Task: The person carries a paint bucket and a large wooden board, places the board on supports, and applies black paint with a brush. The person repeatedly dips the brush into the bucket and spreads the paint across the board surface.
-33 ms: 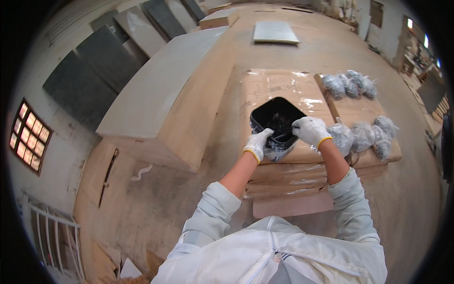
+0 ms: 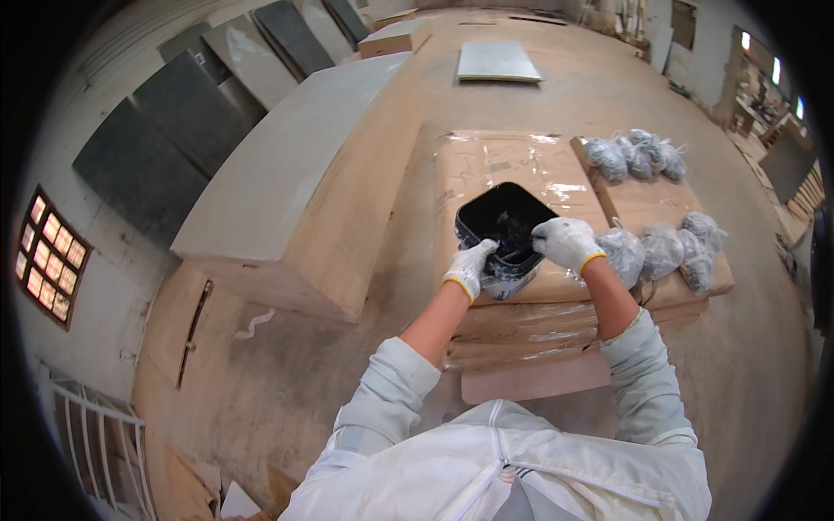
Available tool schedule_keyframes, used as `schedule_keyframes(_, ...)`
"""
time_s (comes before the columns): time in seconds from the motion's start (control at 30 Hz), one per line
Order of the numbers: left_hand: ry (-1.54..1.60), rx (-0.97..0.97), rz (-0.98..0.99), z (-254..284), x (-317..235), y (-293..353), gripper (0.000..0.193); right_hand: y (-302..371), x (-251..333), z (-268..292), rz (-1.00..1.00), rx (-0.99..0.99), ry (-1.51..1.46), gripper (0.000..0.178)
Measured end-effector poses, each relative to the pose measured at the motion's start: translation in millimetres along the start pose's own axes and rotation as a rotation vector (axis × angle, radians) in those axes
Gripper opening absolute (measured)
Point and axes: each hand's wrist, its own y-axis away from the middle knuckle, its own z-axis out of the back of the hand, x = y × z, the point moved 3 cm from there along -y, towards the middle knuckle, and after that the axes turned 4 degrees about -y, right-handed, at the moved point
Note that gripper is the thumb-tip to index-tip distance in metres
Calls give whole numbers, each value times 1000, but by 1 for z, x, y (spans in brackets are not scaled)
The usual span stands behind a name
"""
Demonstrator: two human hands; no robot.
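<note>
Blk tub [image 2: 506, 217] over wrapped carton stack [image 2: 473, 162], approx. 12 o'clock of wearer; contact unclear. Open mouth faces up, 1 rim corner toward 12; long axis can't tell. L hand [image 2: 472, 267] at tub's 7–8: thumb over rim, clamping wall. R hand [image 2: 567, 242] at 3–4: fingers curled tog. at rim, pinch unclear.

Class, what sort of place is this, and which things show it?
Probably a workshop or warehouse: large dark panels stand on edge, brown plastic-wrapped packages are stacked, and filled clear bags lie on top.
</note>
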Motion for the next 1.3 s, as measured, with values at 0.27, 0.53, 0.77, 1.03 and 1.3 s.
schedule_keyframes(0.27,77,51,-23,-12,12,-20,34,-51,-25,-18,123,45,95,28)
schedule_keyframes(0.53,95,64,40,13,4,42,49,-111,-21,-29,243,62,73,29)
schedule_keyframes(0.77,83,-189,-22,152,77,97,36,-131,-9,-41,356,123,141,27)
schedule_keyframes(1.03,248,-833,289,401,285,197,20,-107,-21,-36,258,208,228,31)
schedule_keyframes(1.3,-64,-983,508,507,371,293,13,-93,8,-28,-31,283,266,38)
